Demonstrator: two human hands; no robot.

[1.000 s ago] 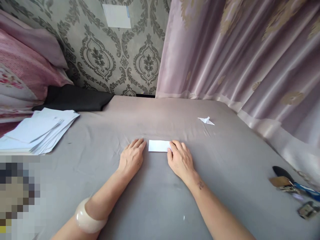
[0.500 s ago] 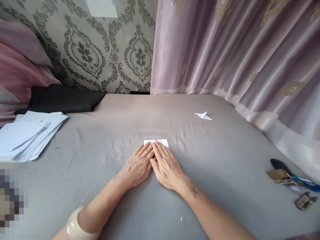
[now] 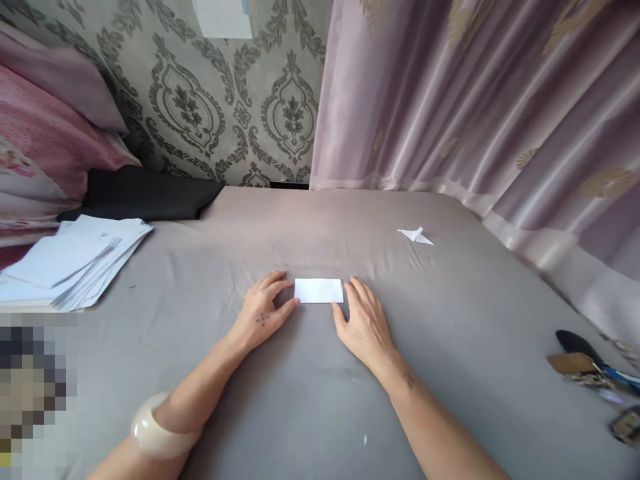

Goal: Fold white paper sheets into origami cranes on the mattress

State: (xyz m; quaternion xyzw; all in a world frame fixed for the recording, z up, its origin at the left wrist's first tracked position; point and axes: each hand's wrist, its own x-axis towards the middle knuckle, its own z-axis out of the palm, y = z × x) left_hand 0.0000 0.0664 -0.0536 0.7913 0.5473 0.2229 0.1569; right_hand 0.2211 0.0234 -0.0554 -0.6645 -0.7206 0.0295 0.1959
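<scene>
A small folded sheet of white paper (image 3: 319,291) lies flat on the grey bedsheet (image 3: 320,413), its long side running left to right. My left hand (image 3: 263,305) rests at its left end, fingers apart, with the thumb tip touching the lower left corner. At the opposite end, my right hand (image 3: 367,321) is also open, its thumb by the lower right corner and its fingers just beyond the right edge. Neither hand grips the paper.
A folded paper bird (image 3: 416,235) sits farther back on the right. Stacked white papers (image 3: 75,263) lie at left, before a black cloth (image 3: 150,193). Keys with a brown tag (image 3: 573,364) are at the right edge. Curtains (image 3: 425,100) hang behind.
My hands have drawn apart from the middle of the paper to its two ends, uncovering it. The whole view has shifted slightly.
</scene>
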